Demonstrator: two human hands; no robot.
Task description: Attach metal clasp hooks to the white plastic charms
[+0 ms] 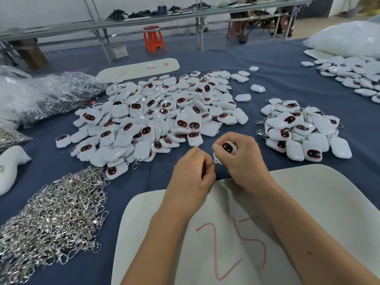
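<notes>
My right hand (240,159) grips a white plastic charm (227,147) with a dark red-rimmed face, just above the blue cloth. My left hand (193,175) is pinched shut beside it, fingertips touching the charm's lower loop; what it pinches is mostly hidden, with only a glint of metal at the fingertips. A big heap of loose white charms (156,116) lies beyond my hands. A smaller heap of charms with clasp hooks attached (302,130) sits to the right. A mound of silver metal clasp hooks (53,219) lies at the near left.
A white board (308,202) marked "25" in red lies under my forearms. Clear plastic bags (47,95) sit at the left, another white board (137,69) at the back, more charms (353,77) and a white bag (349,38) far right. An orange stool (153,39) stands beyond the table.
</notes>
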